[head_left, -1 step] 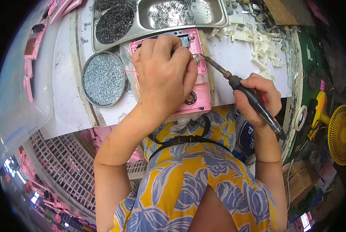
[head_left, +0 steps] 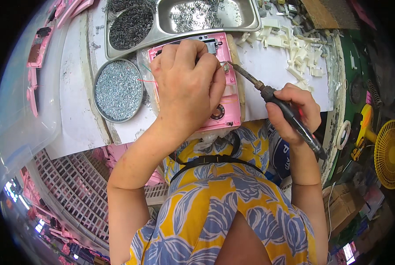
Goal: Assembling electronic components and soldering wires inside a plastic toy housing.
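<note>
A pink plastic housing with a round speaker-like part lies in front of me on a pad wrapped in clear plastic. My left hand rests over it, thumb and fingers pinched together near its right side; what they hold is hidden. A thin red wire and a green wire stick out left of that hand. My right hand is closed around the black handle of a soldering iron. Its tip points up-left, at the housing's right edge close to my left fingertips.
A round dish of small metal pins stands left of the housing. Behind is a steel tray with springs in its compartments. White plastic parts are heaped at the back right. A yellow fan sits far right, a plastic basket lower left.
</note>
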Motion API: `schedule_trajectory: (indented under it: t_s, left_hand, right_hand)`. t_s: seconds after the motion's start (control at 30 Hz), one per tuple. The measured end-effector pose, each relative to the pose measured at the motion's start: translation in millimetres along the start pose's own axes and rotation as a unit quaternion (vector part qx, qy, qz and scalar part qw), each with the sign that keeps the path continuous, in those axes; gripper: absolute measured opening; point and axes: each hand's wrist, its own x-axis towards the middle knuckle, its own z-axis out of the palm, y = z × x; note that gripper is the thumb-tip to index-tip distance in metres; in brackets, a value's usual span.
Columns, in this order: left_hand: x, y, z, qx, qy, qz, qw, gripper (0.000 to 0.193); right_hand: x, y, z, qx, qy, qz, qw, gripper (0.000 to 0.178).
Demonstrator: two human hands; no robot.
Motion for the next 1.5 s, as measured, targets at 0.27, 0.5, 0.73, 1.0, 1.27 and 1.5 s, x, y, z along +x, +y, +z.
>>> schedule_trajectory:
  t_s: [0.27, 0.5, 0.73, 1.0, 1.27, 1.5]
  left_hand:
    - [-2, -1, 1, -0.012, -0.001, -0.006, 1.0, 0.012]
    - [-2, 1, 1, -0.012, 0.0, -0.009, 1.0, 0.011]
    - [0, 1, -1, 0.006, 0.002, 0.003, 1.0, 0.011]
    - [0, 2, -1, 0.013, 0.005, 0.001, 1.0, 0.011]
    - [-1, 2, 0, 0.013, -0.005, -0.002, 1.0, 0.011]
    - [1, 4, -3, 0.024, -0.006, 0.001, 1.0, 0.012]
  right_hand:
    - [1, 5, 5, -0.014, -0.028, -0.035, 0.999, 0.03]
    - [-1, 5, 5, -0.042, -0.026, -0.142, 0.989, 0.036]
    - [-4, 3, 4, -0.035, -0.019, -0.119, 0.992, 0.035]
    - [-3, 5, -4, -0.037, 0.0, -0.108, 0.993, 0.035]
    - [1, 6, -12, -0.053, 0.02, -0.106, 0.993, 0.035]
    - [1, 8, -15, -0.053, 0.026, -0.099, 0.993, 0.035]
